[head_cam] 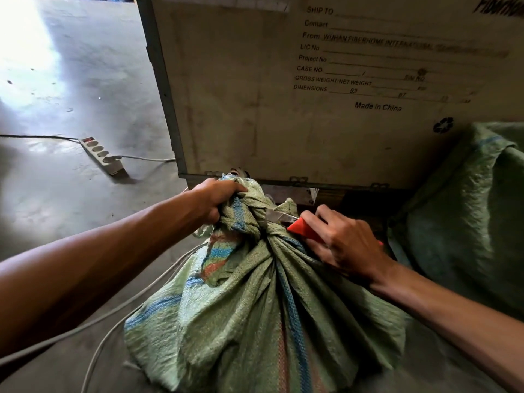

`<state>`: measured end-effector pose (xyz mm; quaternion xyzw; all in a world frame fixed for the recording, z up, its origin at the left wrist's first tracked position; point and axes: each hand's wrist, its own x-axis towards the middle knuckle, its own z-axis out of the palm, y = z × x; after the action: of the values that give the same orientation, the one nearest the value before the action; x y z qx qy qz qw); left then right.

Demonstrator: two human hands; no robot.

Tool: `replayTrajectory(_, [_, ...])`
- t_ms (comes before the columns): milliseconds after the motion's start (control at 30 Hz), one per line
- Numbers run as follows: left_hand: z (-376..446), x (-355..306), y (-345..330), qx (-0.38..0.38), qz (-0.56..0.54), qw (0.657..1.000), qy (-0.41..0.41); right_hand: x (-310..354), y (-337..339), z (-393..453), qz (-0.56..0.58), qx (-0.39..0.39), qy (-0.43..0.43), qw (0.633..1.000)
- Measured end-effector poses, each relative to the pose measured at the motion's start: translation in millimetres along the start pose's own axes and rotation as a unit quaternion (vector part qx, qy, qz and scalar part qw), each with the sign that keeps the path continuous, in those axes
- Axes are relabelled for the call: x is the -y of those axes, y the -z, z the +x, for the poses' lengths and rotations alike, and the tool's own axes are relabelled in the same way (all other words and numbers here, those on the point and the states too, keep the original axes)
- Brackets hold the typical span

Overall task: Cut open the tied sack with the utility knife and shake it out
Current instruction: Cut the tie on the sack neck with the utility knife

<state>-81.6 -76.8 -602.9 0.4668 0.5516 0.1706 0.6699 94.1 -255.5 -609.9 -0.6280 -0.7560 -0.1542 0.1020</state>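
Note:
A green woven sack [249,307] with blue and orange stripes stands on the floor in front of me, its neck gathered and tied. My left hand [218,199] grips the bunched top of the sack above the tie. My right hand [343,245] holds a red utility knife [300,226], and its metal blade rests against the tied neck from the right side.
A large wooden shipping crate [283,95] stands directly behind the sack. A second green sack [476,208] leans at the right. On the concrete floor to the left lie a white power strip [100,155] and cables [113,313] running past the sack.

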Motion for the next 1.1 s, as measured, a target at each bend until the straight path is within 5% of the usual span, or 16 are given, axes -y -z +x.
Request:
replayTrajectory(333, [3.1,3.0,-1.9,0.037,0.009,0.998,0.057,-7.6,-10.4,-0.7,-0.058,-0.062,0.029,0.996])
replayTrajectory(567, [-7.3,15.5,-14.8,-0.002,0.029,0.999,0.026,-8.7,34.0,59.7,0.139,-0.181,-0.129,0.965])
replayTrajectory(733, [-16.0,5.5,-6.7,-0.007,-0.010,0.998,-0.057,-14.2,27.7,61.8,0.420,-0.086,-0.268,0.863])
replayTrajectory(833, [-25.4,2.9,-8.0,-0.012,-0.018,0.993,-0.113,-3.5,8.7,55.8,0.472,-0.017,-0.286,0.834])
replayTrajectory(1100, [-39.7,6.2,-13.7,0.094,0.099,0.918,-0.372,-5.8,19.1,79.8,0.575,-0.121,-0.393,0.707])
